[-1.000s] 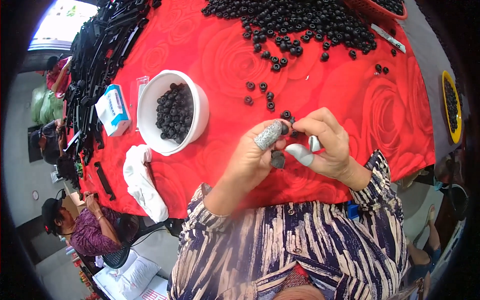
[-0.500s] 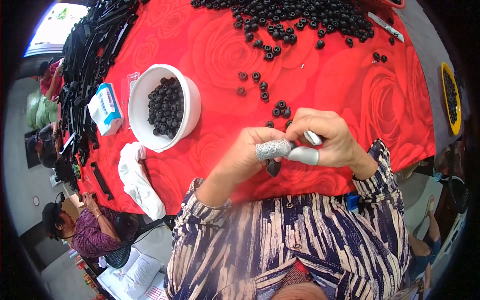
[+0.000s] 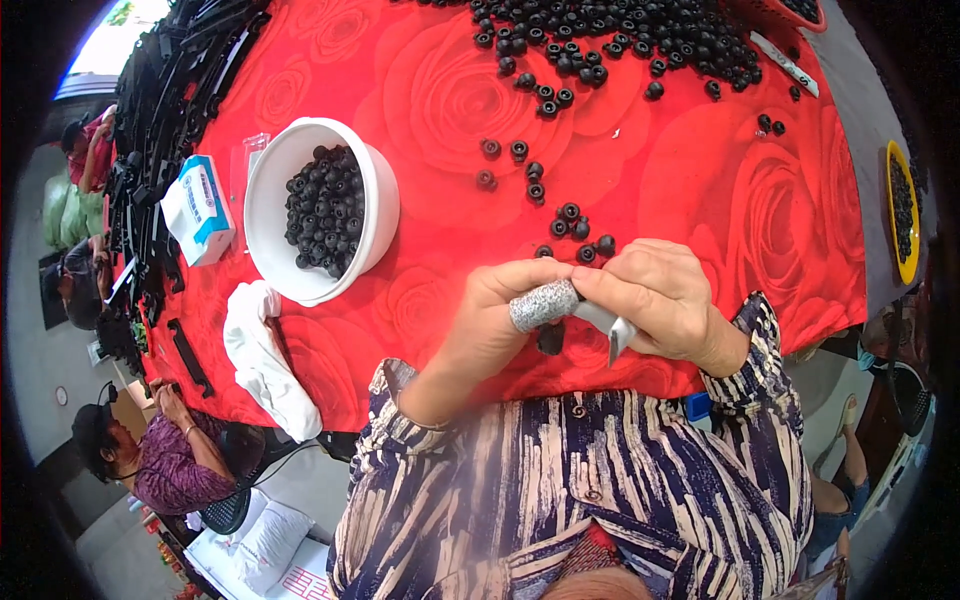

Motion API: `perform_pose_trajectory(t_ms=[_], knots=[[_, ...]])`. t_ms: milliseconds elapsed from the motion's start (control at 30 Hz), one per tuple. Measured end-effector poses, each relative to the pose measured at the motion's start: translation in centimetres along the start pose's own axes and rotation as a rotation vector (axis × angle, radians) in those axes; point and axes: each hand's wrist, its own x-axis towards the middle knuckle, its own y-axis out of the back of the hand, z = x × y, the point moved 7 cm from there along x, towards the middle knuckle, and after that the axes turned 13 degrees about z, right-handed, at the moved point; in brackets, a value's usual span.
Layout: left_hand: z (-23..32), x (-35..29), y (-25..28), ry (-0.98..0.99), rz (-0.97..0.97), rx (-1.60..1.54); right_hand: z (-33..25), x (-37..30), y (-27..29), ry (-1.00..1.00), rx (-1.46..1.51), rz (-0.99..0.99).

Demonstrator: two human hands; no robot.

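My left hand point(image 3: 487, 312) is closed, a glittery silver wrap around one finger. Below that finger sticks out a small black part point(image 3: 549, 340), mostly covered by the hand; its kind does not show. Against it, my right hand point(image 3: 665, 300) is curled, its thumb and fingertips meeting the left fingertips. A pale grey cover sits on one of its fingers. From under the right fingers juts a thin, flat, silvery-white piece point(image 3: 621, 338), perhaps a small blade. Just beyond the hands several round black beads with holes point(image 3: 587, 254) lie on the red rose-patterned tablecloth point(image 3: 440, 215).
A white bowl point(image 3: 384, 215) of black beads stands left, beside a tissue box point(image 3: 200, 212) and a white cloth point(image 3: 262, 365). Long black strips point(image 3: 160, 130) pile up far left. More beads point(image 3: 640, 40), a marker point(image 3: 784, 63) and a yellow tray point(image 3: 909, 265) lie beyond. A person point(image 3: 180, 460) sits left.
My right hand has rolled over and closed further, its back now upward. The flat silvery piece has swung down toward me. My left hand keeps its grip; the view has shifted slightly.
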Motion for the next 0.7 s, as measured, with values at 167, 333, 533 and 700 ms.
perform_pose_trajectory(t_ms=[167,333,533,700], knots=[[0.1,-0.4,-0.4,-0.049,0.029,-0.016,-0.8,0.3,0.4,0.080,-0.058,-0.015],[0.1,-0.6,-0.5,-0.080,-0.006,0.051,-1.5,0.4,0.6,0.173,-0.097,0.000],[0.0,-0.8,-0.6,-0.036,0.012,0.069,-1.9,0.1,0.4,0.237,-0.156,0.015],[-0.1,-0.8,-0.7,-0.034,0.043,0.045,-1.8,-0.1,0.2,0.244,-0.174,0.000]])
